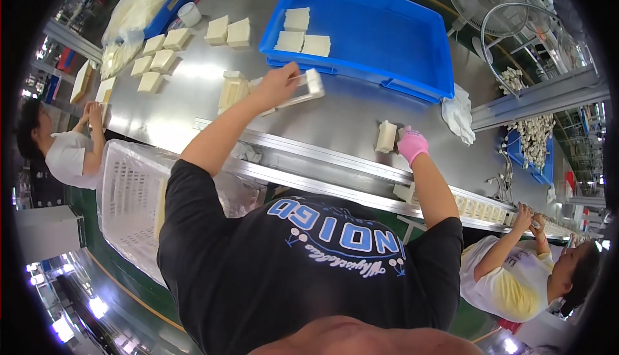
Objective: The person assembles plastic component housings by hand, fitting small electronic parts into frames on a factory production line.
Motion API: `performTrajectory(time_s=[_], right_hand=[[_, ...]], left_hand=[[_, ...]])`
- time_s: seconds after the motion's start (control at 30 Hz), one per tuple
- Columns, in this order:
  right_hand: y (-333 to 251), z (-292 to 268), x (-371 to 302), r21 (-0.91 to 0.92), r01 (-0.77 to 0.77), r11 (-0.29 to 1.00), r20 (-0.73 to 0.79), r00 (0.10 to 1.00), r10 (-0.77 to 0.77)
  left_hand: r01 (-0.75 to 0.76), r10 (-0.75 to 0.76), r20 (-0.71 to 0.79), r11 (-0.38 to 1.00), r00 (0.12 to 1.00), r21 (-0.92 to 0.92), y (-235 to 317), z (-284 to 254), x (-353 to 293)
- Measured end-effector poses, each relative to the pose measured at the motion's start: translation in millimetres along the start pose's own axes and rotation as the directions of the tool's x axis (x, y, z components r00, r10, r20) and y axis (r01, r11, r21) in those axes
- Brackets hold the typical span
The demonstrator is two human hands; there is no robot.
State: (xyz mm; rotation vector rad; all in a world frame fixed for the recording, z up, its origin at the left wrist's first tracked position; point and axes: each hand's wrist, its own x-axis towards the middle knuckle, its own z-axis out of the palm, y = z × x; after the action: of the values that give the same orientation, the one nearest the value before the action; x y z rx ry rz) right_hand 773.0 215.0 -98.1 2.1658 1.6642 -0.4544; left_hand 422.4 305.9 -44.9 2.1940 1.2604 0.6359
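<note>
My left hand (277, 87) is closed on one side of a white rectangular frame (314, 84) with an open middle, held just in front of the large blue bin (361, 78). Beside that hand, cream box-shaped plastic parts (233, 91) stand on the metal table, partly behind my forearm. My right hand (412, 144), in a pink glove, is near the table surface with its fingers slightly apart. Immediately left of it stands a single cream box-shaped part (386, 137); whether the fingertips touch it is hard to see. Several cream pieces (298, 19) lie inside the bin's left end.
Stacked cream parts (163, 60) spread over the table's left, near a white cup (189, 14) and a bagged blue bin (145, 7). A metal-edged conveyor (322, 162) runs before me, carrying parts at right. A white crate (132, 200) stands left. Co-workers sit on both sides.
</note>
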Motion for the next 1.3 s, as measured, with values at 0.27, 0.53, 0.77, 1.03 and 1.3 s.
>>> performTrajectory(time_s=[0.27,0.53,0.77,1.03,1.3], right_hand=[[2,-21,-6,0.282,0.253,0.925,-0.440,0.891,-0.110],[-33,-68,-87,0.955,0.234,0.184,-0.177,0.943,-0.281],[-69,-35,-83,0.617,0.596,0.514,-0.701,0.713,0.015],[-69,-39,-89,0.495,0.705,0.508,-0.808,0.589,-0.029],[-67,-50,-105,0.605,0.696,0.385,-0.715,0.689,-0.122]], left_hand=[[0.434,-0.314,0.314,0.470,0.896,-0.769,54,83,33],[0.363,-0.091,0.358,0.415,0.929,-0.834,109,128,8],[0.185,0.003,0.202,0.386,0.979,-0.904,117,125,2],[0.187,0.055,0.209,0.273,0.976,-0.944,110,124,3],[0.318,0.030,0.341,0.292,0.939,-0.902,108,120,5]])
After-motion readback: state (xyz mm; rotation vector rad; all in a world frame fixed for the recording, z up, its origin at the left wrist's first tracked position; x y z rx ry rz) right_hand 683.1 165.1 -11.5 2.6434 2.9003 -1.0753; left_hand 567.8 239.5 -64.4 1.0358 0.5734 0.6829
